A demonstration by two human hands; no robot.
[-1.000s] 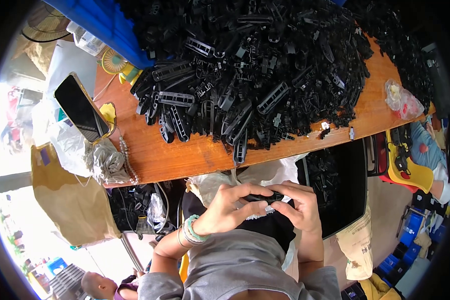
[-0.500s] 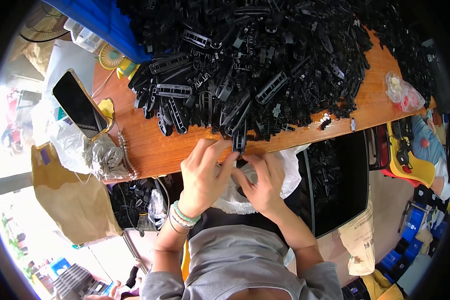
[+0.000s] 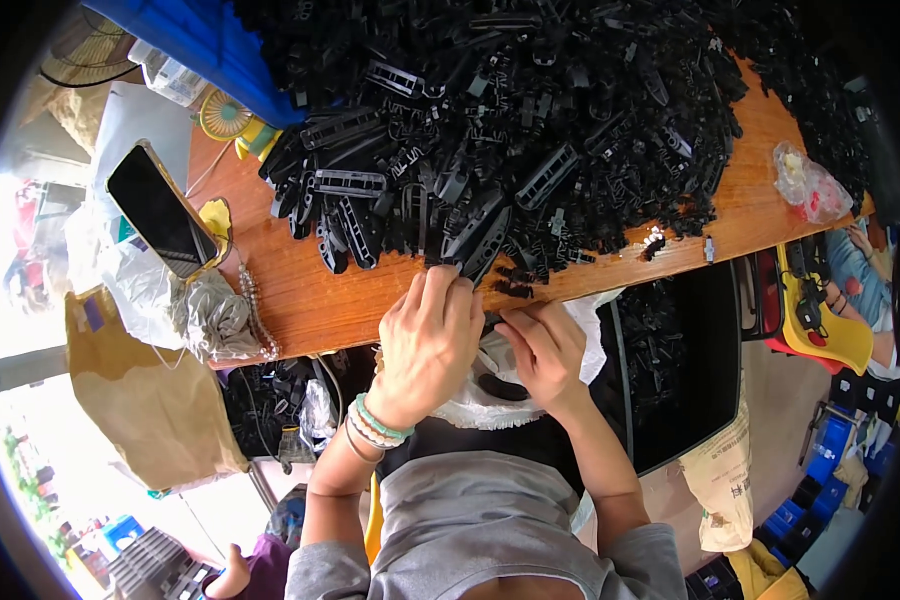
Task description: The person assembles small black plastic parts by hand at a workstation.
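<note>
At the near edge of a heap of black plastic parts (image 3: 410, 205), my left hand (image 3: 425, 345) has its fingers curled together. Their tips meet a black plastic part, mostly hidden by the hand. My right hand (image 3: 548, 350) is closed at the table's front edge, thumb and fingers together; whatever they pinch is hidden. Below and between the hands, a white plastic bag (image 3: 580, 345) lies open above my lap. A dark curved piece (image 3: 502, 387) shows in it. Small black clips (image 3: 513, 285) lie on the wood just ahead of the right hand.
The wooden table (image 3: 310, 295) carries a phone (image 3: 160, 208), a bead string (image 3: 255, 315), a small yellow fan (image 3: 226, 115) and a blue bin (image 3: 205, 55). A clear bag (image 3: 810, 185) lies at right. A black crate (image 3: 685, 370) stands below the table edge, right of my lap.
My left hand has moved forward to the heap's edge. My right hand has shifted slightly right, away from it. The dark curved piece in the white bag now shows more fully.
</note>
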